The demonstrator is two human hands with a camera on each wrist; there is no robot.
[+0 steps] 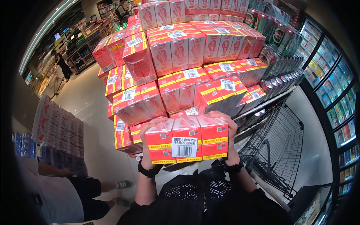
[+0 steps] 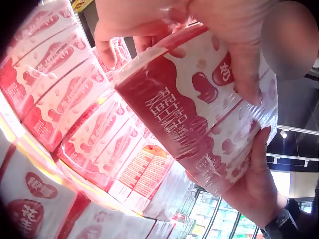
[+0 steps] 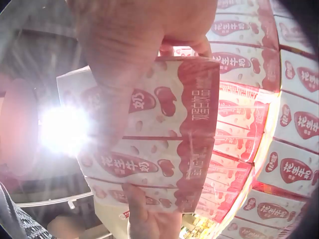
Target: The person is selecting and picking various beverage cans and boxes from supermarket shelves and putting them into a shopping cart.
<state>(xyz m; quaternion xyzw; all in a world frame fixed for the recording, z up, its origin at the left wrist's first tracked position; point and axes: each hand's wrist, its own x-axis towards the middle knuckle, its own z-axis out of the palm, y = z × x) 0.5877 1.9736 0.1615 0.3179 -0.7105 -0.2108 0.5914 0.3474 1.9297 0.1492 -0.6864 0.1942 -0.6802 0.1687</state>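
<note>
A shrink-wrapped pack of red and white drink cartons (image 1: pixel 187 129) is held up in front of the chest, its barcode label facing the head camera. My left hand (image 1: pixel 148 137) grips the pack's left end, fingers wrapped over the far side. At the right end, my right hand (image 1: pixel 231 137) holds it in the same way. In the left wrist view, the pack (image 2: pixel 199 94) shows printed carton faces between both hands. The right wrist view has the thumb lying across the pack (image 3: pixel 149 119). Behind it rises a tiered stack of matching packs (image 1: pixel 180 48).
A wire shopping cart (image 1: pixel 273 146) stands at the right, near glass-door coolers (image 1: pixel 330 75). Green cans (image 1: pixel 279 33) are stacked beside the cartons. Wrapped bottle packs (image 1: pixel 60 131) stand at left, with a person in a white shirt (image 1: pixel 52 195) close by.
</note>
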